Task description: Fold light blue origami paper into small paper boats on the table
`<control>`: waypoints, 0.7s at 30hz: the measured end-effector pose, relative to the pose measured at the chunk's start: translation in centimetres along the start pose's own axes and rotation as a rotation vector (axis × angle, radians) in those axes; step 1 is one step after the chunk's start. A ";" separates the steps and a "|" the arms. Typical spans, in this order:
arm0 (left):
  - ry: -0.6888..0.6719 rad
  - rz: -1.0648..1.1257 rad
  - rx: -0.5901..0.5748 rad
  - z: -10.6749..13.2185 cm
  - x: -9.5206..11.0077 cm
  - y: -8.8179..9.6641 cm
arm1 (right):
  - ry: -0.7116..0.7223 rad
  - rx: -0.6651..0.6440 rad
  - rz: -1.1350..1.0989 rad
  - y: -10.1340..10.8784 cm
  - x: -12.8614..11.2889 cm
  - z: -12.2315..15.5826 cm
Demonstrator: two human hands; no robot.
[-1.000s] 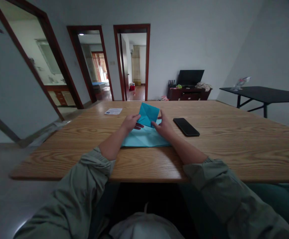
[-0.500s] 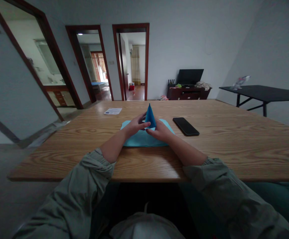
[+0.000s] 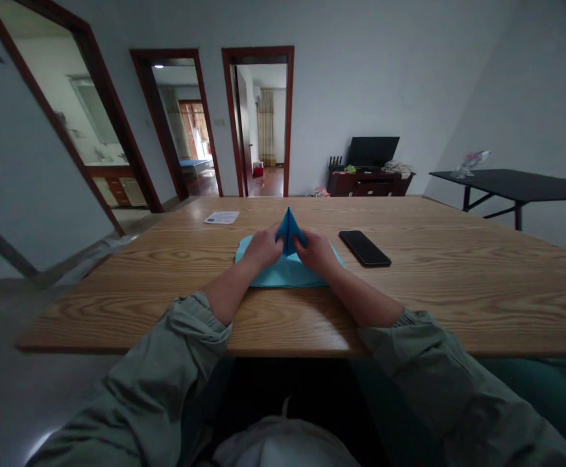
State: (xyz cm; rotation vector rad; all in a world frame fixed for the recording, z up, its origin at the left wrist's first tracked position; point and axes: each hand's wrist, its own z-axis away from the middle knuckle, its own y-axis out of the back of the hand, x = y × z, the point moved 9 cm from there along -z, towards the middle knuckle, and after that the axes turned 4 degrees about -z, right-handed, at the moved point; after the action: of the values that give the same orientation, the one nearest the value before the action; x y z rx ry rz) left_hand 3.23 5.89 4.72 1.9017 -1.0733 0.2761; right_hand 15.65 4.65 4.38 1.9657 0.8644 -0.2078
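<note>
A folded blue paper (image 3: 289,228) with a pointed top stands upright between my hands, a crease running down its middle. My left hand (image 3: 265,248) grips its left side, the thumb on the near face. On the opposite side, my right hand (image 3: 316,251) pinches the paper in the same way. Both sets of fingers behind the paper are mostly hidden. Beneath the hands, a light blue sheet (image 3: 287,275) lies flat on the wooden table, partly covered by my wrists.
To the right of the sheet lies a black phone (image 3: 365,248). A white printed card (image 3: 222,217) rests at the table's far left. Beyond the wooden table (image 3: 448,279) stand a black folding table (image 3: 516,183) and a cabinet (image 3: 370,187) with a television (image 3: 373,151).
The folded paper has turned so its creased middle faces me, and its sides spread wider. Both hands have shifted from cupping it to pinching its two sides with the thumbs.
</note>
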 end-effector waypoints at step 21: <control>0.293 0.249 0.122 -0.9 -5.9 2.5 | -0.223 0.168 0.135 2.7 4.7 -0.5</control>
State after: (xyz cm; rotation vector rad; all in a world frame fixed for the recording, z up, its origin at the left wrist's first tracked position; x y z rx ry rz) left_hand -2.00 9.42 3.41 1.7630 -1.1104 0.7524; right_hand 20.76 6.51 4.37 2.1002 0.5834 -0.4229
